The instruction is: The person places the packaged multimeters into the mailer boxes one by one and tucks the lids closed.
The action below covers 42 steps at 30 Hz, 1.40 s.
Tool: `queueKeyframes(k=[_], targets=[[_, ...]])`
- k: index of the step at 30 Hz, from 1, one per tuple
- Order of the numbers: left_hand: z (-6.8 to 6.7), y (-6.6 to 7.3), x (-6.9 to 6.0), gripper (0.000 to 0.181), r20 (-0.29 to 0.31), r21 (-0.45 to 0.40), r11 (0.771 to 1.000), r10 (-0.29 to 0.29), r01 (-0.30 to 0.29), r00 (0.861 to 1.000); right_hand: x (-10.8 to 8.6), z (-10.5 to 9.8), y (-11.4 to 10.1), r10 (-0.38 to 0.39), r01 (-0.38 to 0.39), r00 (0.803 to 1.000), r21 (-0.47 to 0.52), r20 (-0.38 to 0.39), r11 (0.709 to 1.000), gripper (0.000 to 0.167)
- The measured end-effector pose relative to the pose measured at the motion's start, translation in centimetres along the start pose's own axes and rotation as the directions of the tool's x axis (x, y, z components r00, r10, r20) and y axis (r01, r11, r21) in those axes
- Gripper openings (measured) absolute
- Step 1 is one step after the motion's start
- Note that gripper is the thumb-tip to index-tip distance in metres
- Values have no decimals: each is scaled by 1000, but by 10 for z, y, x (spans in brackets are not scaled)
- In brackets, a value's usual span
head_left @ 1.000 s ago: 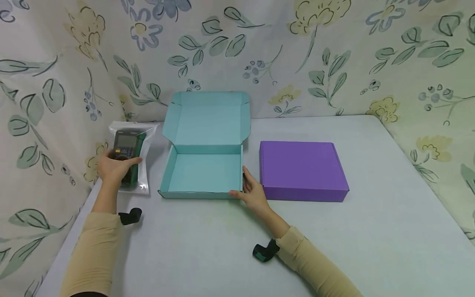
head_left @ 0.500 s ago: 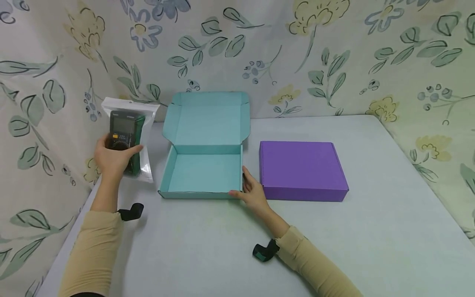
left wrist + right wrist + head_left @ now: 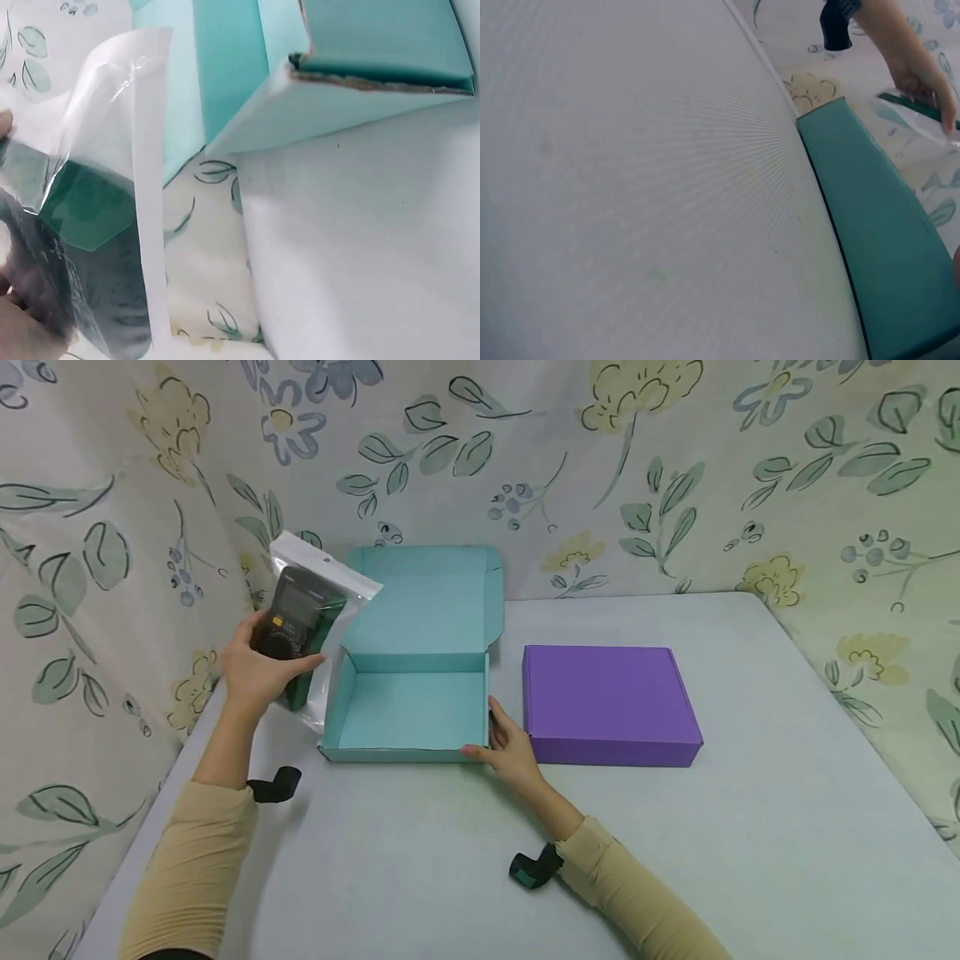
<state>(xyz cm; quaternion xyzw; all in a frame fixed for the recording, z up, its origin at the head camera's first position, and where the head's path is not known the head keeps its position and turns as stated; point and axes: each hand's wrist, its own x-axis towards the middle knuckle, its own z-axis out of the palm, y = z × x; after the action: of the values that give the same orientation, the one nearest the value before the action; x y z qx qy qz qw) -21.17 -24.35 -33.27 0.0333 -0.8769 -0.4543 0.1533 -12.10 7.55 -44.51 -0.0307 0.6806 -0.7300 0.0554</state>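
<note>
My left hand (image 3: 258,672) holds a black and green multimeter (image 3: 292,618) in a clear plastic bag (image 3: 352,585), tilted to the right. It is raised off the table at the left side of an open teal cardboard box (image 3: 412,706), partly in front of the box's upright lid (image 3: 427,597). In the left wrist view the bagged multimeter (image 3: 105,277) is beside the box's side wall (image 3: 277,112). With thumb in front and fingers along the right side, my right hand (image 3: 513,756) grips the box's front right corner. Nothing lies in the box's visible inside.
A closed purple box (image 3: 611,702) stands right of the teal one, close to my right hand. Both stand on a white-covered table (image 3: 405,860). Floral cloth (image 3: 555,468) hangs behind and at the sides.
My left hand has lifted the bagged multimeter off the table, then carried it rightward toward the teal box, tilting it to the right. My right hand has stayed at the box corner.
</note>
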Motion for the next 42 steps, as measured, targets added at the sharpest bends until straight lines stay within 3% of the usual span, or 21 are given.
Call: queueKeyframes(k=[3, 7, 14, 23, 30, 34, 42], targets=[[5, 2, -2, 90, 64, -2, 995, 99, -99, 993, -1, 0, 0, -2, 2, 1000, -4, -2, 1000, 95], [13, 7, -5, 87, 119, -32, 975, 224, -221, 967, -1, -1, -1, -13, 13, 1000, -10, 1, 1000, 94], [24, 16, -9, 89, 172, -86, 943, 332, -322, 927, 0, 1, -1, 16, -16, 1000, 1, -21, 1000, 94], [39, 13, -13, 93, 260, -93, 913, 408, -398, 875, 1, 2, -2, 17, -18, 999, -14, -31, 1000, 94], [50, 12, -15, 92, 307, -126, 880, 473, -457, 826, 0, 2, -1, 9, -9, 1000, -15, -30, 1000, 94], [55, 13, -15, 91, 340, -132, 874, 482, -467, 807, 0, 2, -2, 1, -2, 999, -29, -32, 1000, 94], [56, 18, -11, 93, 399, -120, 876, 474, -467, 785, 1, 2, -2, 3, -4, 999, -38, -37, 999, 94]])
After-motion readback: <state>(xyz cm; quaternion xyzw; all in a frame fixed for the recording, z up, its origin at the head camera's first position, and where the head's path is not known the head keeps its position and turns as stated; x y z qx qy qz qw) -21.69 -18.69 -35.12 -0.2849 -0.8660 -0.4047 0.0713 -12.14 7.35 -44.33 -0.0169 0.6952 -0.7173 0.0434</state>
